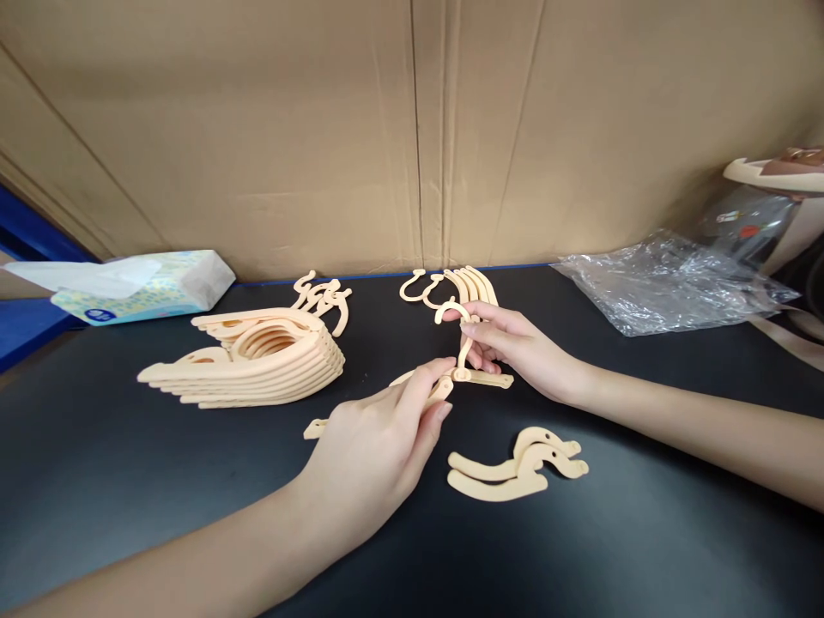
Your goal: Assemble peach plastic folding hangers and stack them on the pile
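Observation:
Near the middle of the table, my left hand (379, 438) grips a beige plastic hanger arm (315, 428); most of that piece is covered by my fingers. Just beyond it my right hand (515, 343) pinches a beige hanger hook (456, 311), its curved end up and its lower end meeting the arm pieces at a round joint (462, 374). A straight piece (493, 378) sticks out to the right of the joint, under my right fingers. Closer to me lie two loose curved hanger pieces (515, 472), overlapping on the black table (618, 549).
At left is a neat stack of folded beige hangers (257, 378), with several loose hooks (322, 296) behind it. More hooks (418, 287) and curved arms (473, 283) lie at the back. A tissue pack (193, 279) and a clear plastic bag (663, 283) flank them before a cardboard wall (309, 129).

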The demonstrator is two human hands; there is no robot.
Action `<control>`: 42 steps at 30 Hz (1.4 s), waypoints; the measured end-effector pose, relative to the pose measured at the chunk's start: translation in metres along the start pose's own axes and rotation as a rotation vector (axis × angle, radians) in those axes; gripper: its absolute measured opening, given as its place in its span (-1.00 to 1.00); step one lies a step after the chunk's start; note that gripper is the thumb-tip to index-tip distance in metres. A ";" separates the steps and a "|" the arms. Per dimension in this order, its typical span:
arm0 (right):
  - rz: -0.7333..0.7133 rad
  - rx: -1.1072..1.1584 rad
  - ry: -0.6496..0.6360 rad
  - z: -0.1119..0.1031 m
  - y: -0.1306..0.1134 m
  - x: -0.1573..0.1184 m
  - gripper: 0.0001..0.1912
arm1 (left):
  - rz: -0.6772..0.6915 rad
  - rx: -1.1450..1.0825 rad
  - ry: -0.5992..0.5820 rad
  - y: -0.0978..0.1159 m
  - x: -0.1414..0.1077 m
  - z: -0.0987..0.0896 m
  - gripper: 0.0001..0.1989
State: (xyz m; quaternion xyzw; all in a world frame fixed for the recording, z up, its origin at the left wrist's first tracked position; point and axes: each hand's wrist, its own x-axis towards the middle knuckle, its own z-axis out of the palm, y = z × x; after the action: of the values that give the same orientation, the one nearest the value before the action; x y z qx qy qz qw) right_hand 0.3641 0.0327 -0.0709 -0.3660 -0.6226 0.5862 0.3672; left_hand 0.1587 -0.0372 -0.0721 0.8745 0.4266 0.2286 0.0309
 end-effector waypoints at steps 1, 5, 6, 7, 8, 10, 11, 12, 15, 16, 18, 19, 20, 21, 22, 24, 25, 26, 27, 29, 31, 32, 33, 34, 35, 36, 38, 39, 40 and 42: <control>0.002 0.006 0.001 0.000 0.000 0.000 -0.69 | 0.007 0.004 -0.008 0.000 0.000 0.000 -0.69; 0.009 0.047 0.001 0.000 0.000 0.000 -0.70 | -0.020 0.014 -0.025 0.000 0.001 -0.002 -0.72; 0.010 0.059 0.001 0.000 0.000 0.000 -0.70 | -0.035 0.012 -0.030 0.000 0.001 -0.002 -0.74; 0.009 0.071 0.002 0.000 -0.001 0.000 -0.69 | -0.049 0.010 -0.036 0.000 0.001 -0.001 -0.74; 0.009 0.080 0.001 0.000 -0.001 0.000 -0.69 | -0.057 0.010 -0.042 0.000 0.001 -0.001 -0.75; 0.012 0.088 -0.004 -0.001 -0.002 0.000 -0.70 | -0.060 0.014 -0.052 0.000 0.002 0.000 -0.75; 0.014 0.092 -0.006 -0.001 -0.002 0.000 -0.70 | -0.060 0.019 -0.053 0.000 0.002 0.000 -0.74; 0.017 0.097 -0.007 -0.001 -0.003 0.000 -0.70 | -0.059 0.023 -0.054 0.000 0.002 0.000 -0.73; 0.021 0.115 -0.004 -0.002 -0.003 0.000 -0.71 | -0.060 0.018 -0.054 0.000 0.003 0.000 -0.71; 0.021 0.120 -0.004 -0.002 -0.003 0.000 -0.71 | -0.062 0.013 -0.055 0.000 0.003 0.000 -0.72; 0.019 0.126 -0.004 -0.002 -0.002 0.000 -0.70 | -0.062 0.010 -0.058 0.000 0.003 0.000 -0.77; 0.018 0.127 -0.005 -0.002 -0.002 0.000 -0.70 | -0.062 0.011 -0.059 -0.001 0.003 0.000 -0.79; 0.016 0.129 -0.006 -0.002 -0.002 0.000 -0.69 | -0.060 0.011 -0.061 -0.001 0.003 0.000 -0.81; 0.015 0.130 -0.003 -0.002 -0.002 0.000 -0.69 | -0.060 0.010 -0.063 -0.001 0.002 0.000 -0.82; 0.016 0.131 0.000 -0.002 -0.002 0.000 -0.68 | -0.061 0.005 -0.069 -0.001 0.002 0.000 -0.83; 0.017 0.131 0.009 -0.001 -0.002 0.000 -0.67 | -0.071 -0.012 -0.082 -0.001 0.002 0.000 -0.84; 0.020 0.129 0.012 -0.001 -0.003 0.000 -0.66 | -0.078 -0.022 -0.088 -0.001 0.002 0.000 -0.86; 0.022 0.126 0.014 -0.001 -0.003 0.001 -0.65 | -0.085 -0.033 -0.090 -0.001 0.002 0.000 -0.87; 0.024 0.123 0.015 -0.001 -0.003 0.001 -0.65 | -0.090 -0.045 -0.091 -0.001 0.001 0.000 -0.89; 0.026 0.114 0.013 -0.001 -0.002 0.001 -0.64 | -0.094 -0.066 -0.085 -0.002 0.002 0.001 -0.92; 0.025 0.109 0.003 -0.002 -0.002 0.001 -0.65 | -0.091 -0.079 -0.076 -0.002 0.002 0.002 -0.93; 0.023 0.108 -0.003 -0.002 -0.002 0.001 -0.66 | -0.087 -0.078 -0.069 -0.002 0.002 0.002 -0.93; 0.022 0.108 -0.009 -0.002 -0.002 0.001 -0.67 | -0.081 -0.070 -0.060 -0.002 0.003 0.002 -0.94; 0.021 0.106 -0.016 -0.002 -0.002 0.001 -0.68 | -0.072 -0.058 -0.046 -0.002 0.003 0.001 -0.94; 0.021 0.104 -0.022 -0.002 -0.002 0.001 -0.68 | -0.066 -0.043 -0.034 -0.002 0.003 0.000 -0.95; 0.020 0.101 -0.028 -0.002 -0.002 0.001 -0.68 | -0.059 -0.029 -0.020 -0.002 0.003 -0.001 -0.95; 0.017 0.098 -0.039 -0.002 -0.002 0.000 -0.68 | -0.057 -0.016 -0.010 -0.001 0.003 -0.003 -0.95; 0.016 0.099 -0.043 -0.002 -0.002 0.000 -0.67 | -0.062 -0.018 -0.016 0.000 0.003 -0.004 -0.96; 0.016 0.100 -0.047 -0.002 -0.002 0.000 -0.67 | -0.067 -0.023 -0.026 0.000 0.003 -0.005 -0.96; 0.019 0.101 -0.053 -0.003 -0.002 0.000 -0.66 | -0.071 -0.037 -0.031 0.001 0.003 -0.005 -0.93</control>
State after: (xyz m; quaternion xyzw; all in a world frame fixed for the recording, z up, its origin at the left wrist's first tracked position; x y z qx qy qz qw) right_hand 0.3667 0.0336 -0.0687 -0.3373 -0.5980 0.6298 0.3632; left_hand 0.1592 -0.0365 -0.0663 0.8616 0.4526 0.2216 0.0618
